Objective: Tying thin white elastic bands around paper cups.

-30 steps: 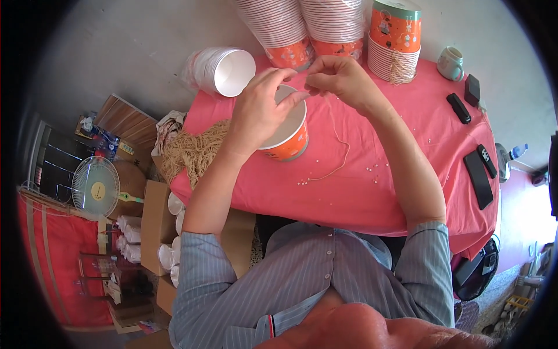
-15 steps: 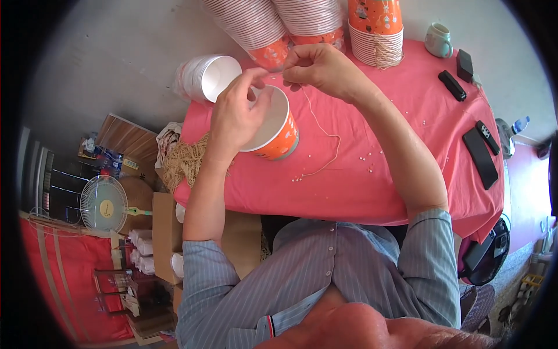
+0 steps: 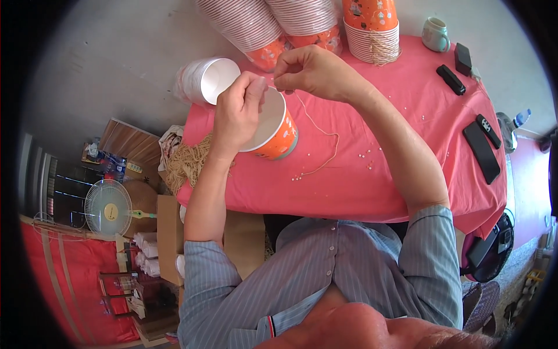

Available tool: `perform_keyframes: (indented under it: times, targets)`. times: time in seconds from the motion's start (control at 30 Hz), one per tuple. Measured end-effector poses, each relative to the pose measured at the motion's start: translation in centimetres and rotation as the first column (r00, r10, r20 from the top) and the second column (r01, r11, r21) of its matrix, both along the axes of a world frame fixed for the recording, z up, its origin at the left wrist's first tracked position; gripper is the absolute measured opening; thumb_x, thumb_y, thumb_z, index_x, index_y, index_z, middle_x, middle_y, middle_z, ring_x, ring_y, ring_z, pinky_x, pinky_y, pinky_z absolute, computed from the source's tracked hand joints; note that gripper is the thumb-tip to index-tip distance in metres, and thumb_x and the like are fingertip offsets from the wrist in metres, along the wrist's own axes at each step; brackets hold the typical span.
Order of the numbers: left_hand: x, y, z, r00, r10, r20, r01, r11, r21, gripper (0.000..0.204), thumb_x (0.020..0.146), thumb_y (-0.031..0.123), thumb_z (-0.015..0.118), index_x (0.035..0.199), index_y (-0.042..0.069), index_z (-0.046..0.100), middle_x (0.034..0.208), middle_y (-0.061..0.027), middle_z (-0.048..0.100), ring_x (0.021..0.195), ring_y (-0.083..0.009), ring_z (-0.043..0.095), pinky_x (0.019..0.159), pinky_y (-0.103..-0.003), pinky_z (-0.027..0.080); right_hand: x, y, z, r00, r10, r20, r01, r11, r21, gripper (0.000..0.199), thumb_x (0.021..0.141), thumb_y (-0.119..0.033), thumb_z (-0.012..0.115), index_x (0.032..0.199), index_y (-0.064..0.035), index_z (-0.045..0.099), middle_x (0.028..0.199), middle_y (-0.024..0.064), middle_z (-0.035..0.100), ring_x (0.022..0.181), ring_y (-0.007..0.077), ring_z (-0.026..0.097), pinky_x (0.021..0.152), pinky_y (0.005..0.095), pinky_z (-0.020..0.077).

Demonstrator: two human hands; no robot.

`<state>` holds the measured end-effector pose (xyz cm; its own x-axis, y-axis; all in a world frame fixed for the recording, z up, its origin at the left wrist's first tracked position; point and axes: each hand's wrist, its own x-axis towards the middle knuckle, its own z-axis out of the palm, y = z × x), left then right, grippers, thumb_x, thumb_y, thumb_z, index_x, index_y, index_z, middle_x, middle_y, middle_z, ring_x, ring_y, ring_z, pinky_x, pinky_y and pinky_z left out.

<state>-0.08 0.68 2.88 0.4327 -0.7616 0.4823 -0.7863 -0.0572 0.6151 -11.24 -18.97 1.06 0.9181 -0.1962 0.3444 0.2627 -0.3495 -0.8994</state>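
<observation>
An orange printed paper tub (image 3: 281, 141) with a white inside stands on the pink-covered table (image 3: 349, 192). My left hand (image 3: 237, 113) is above its left rim, fingers curled and thumb pressed against them; what they hold, if anything, is too small to make out. Over the tub's far right side, my right hand (image 3: 308, 72) pinches a thin beige string (image 3: 336, 145) between thumb and fingers. The string hangs down and curves across the cloth, ending among small white beads (image 3: 299, 176). More beads (image 3: 365, 154) lie scattered further right.
Wrapped stacks of tubs (image 3: 244, 26) stand at the back, beside an orange stack (image 3: 372, 38). White tubs (image 3: 218, 80) lie sideways at the back left, near a bundle of beige strings (image 3: 189, 166). A mug (image 3: 434, 35), a phone (image 3: 481, 152) and a remote (image 3: 488, 131) are at right.
My left hand's fingers have closed from a looser, spread pose, thumb now against them. The right hand has shifted slightly left, still pinching the string. The tub stays in place.
</observation>
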Motion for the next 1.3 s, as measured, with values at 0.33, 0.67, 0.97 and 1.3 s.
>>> perform_keyframes:
  times: [0.33, 0.67, 0.97, 1.3]
  targets:
    - [0.2, -0.1, -1.0, 0.909, -0.003, -0.417, 0.03, 0.998, 0.058, 0.045, 0.12, 0.028, 0.05, 0.08, 0.007, 0.054, 0.068, 0.002, 0.051, 0.055, -0.0071, 0.047, 0.051, -0.028, 0.037, -0.2, -0.2, -0.2, 0.998, -0.065, 0.02, 0.068, 0.977, -0.2, 0.009, 0.095, -0.012, 0.075, 0.097, -0.0025, 0.077, 0.086, 0.0016, 0.076, 0.086, 0.0097, 0.07, 0.085, 0.031, 0.0576]
    - [-2.3, 2.2, -3.8, 0.937, 0.148, 0.317, -0.266, 0.89, 0.371, 0.025, 0.106, 0.027, 0.072, 0.109, 0.002, 0.074, 0.088, -0.0218, 0.077, 0.081, -0.0425, 0.076, 0.07, -0.05, 0.059, 0.2, -1.1, -0.7, 0.991, -0.133, 0.008, 0.133, 0.975, -0.179, 0.014, 0.086, -0.016, 0.074, 0.094, -0.0041, 0.076, 0.083, 0.0075, 0.074, 0.079, 0.0186, 0.068, 0.079, 0.0376, 0.056]
    - [-0.5, 6.2, -6.4, 0.959, 0.278, 0.055, -0.269, 0.953, -0.138, 0.022, 0.114, 0.019, 0.066, 0.11, -0.002, 0.069, 0.078, -0.0083, 0.065, 0.068, -0.0137, 0.057, 0.063, -0.034, 0.047, 2.3, 1.1, -3.0, 1.0, 0.006, -0.013, -0.006, 1.0, -0.007, 0.011, 0.096, -0.011, 0.076, 0.098, 0.0, 0.075, 0.092, 0.0058, 0.079, 0.088, 0.0102, 0.072, 0.083, 0.0315, 0.0581]
    - [-0.2, 7.7, -7.6, 0.973, 0.229, -0.014, -0.227, 0.954, -0.197, 0.023, 0.114, 0.021, 0.066, 0.11, -0.002, 0.068, 0.081, -0.0036, 0.062, 0.071, -0.0103, 0.054, 0.064, -0.031, 0.046, 1.3, 2.8, -2.1, 0.999, -0.016, 0.049, 0.022, 0.992, -0.125, 0.01, 0.094, -0.008, 0.075, 0.098, 0.0009, 0.074, 0.089, 0.0073, 0.079, 0.086, 0.0121, 0.073, 0.08, 0.033, 0.0583]
